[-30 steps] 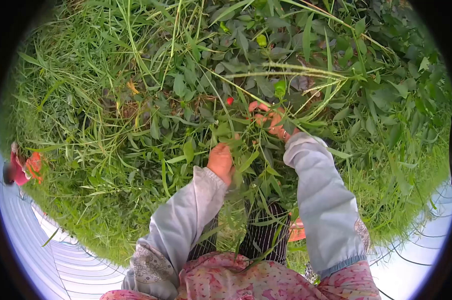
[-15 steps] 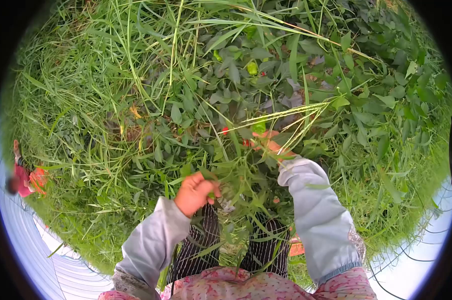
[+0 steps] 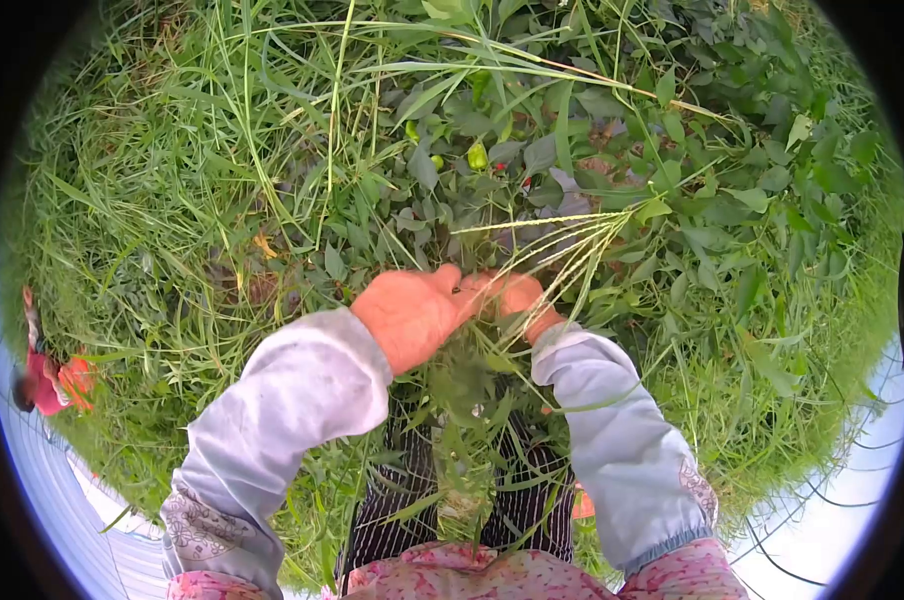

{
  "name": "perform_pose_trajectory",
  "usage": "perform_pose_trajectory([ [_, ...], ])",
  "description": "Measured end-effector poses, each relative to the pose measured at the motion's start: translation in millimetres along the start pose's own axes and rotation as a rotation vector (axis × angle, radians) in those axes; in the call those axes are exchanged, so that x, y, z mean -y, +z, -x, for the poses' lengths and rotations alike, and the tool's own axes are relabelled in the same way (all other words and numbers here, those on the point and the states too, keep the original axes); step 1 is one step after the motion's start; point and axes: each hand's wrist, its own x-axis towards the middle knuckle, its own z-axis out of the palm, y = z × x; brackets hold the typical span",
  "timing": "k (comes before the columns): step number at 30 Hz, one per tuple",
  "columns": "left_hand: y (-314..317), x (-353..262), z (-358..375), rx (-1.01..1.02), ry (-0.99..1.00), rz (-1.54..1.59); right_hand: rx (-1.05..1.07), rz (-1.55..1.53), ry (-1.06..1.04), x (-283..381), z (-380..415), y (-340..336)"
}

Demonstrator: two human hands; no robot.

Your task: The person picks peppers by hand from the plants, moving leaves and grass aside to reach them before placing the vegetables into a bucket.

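Both hands are meeting in the middle of a leafy pepper plant (image 3: pixel 472 190), in front of the person's chest. The left hand (image 3: pixel 412 315) is curling its fingers around a bunch of leafy stems (image 3: pixel 462 370), closed on them from the left. The right hand (image 3: pixel 517 300) is touching the left at the fingertips, but foliage and a seeding grass stalk (image 3: pixel 562 250) are crossing over it, so I cannot tell whether its fingers are closed on anything.

A green pepper (image 3: pixel 478 156) is hanging higher in the plant, well apart from the hands, with 2 small red fruits (image 3: pixel 499 168) near it. Tall grass (image 3: pixel 172 150) is crowding the plant on the left.

The stems are looking thin, soft and light; they are likely bending easily and tearing if yanked, so holding low on the stalk, below the leaves, seems safest. At the far left edge, another person in red (image 3: pixel 47 375) is working.
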Motion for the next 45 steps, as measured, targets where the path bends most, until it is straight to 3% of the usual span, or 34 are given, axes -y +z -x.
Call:
perform_pose_trajectory([
  [3,0,-11,21,-0.017,-0.035,0.128,0.036,-0.054,0.112,15,7,-9],
  [7,10,-34,49,0.085,-0.130,0.405,0.082,0.283,-0.023,26,4,-18],
  [10,12,-38,62,0.215,-0.305,0.554,-0.149,0.315,-0.151,10,3,6],
  [11,10,-36,65,0.330,-0.372,0.692,0.019,0.132,0.146,15,3,4],
  [13,8,-40,76,0.573,-0.610,1.147,-0.061,-0.080,0.055,-15,1,24],
  [14,8,-43,83,0.691,-0.731,1.375,-0.005,-0.030,0.065,-1,4,9],
  [15,15,-45,91,0.600,-0.699,1.472,0.052,0.022,0.071,15,7,-7],
  [18,4,-19,90,0.284,-0.662,1.842,0.053,-0.311,0.336,4,-2,6],
  [20,1,9,81,0.035,-0.520,1.800,-0.050,0.067,0.038,1,2,18],
  [22,-8,21,55,-0.184,-0.544,1.721,0.003,0.308,-0.007,30,8,4],
  [25,-16,32,9,-0.232,-0.609,1.448,0.030,0.370,-0.010,36,3,12],
  [28,42,52,-52,-0.537,-0.653,1.293,-0.034,0.449,-0.066,32,3,19],
  [30,50,73,-80,-0.209,-0.813,1.142,-0.043,0.519,-0.093,34,1,22],
  [31,51,73,-84,-0.162,-0.855,1.232,0.038,0.583,-0.048,37,1,21],
  [33,24,59,-86,-0.063,-0.938,1.407,0.008,0.578,0.020,32,-1,30],
  [35,50,73,-82,0.010,-0.820,1.600,-0.048,0.547,0.084,28,-4,40],
  [37,50,67,-68,0.101,-0.711,1.673,0.076,0.565,0.046,30,-2,36],
  [38,48,61,-61,0.097,-0.696,1.681,0.137,0.571,0.024,35,-1,31],
  [39,46,56,-53,0.068,-0.719,1.639,0.219,0.492,0.169,54,-2,16],
  [42,51,57,-25,0.058,-0.835,1.654,0.000,0.506,-0.029,41,6,35],
  [43,64,71,-15,0.158,-0.738,1.688,0.061,0.551,-0.038,38,9,36],
  [45,61,62,2,0.107,-0.748,1.689,0.074,0.433,0.030,52,19,25],
])
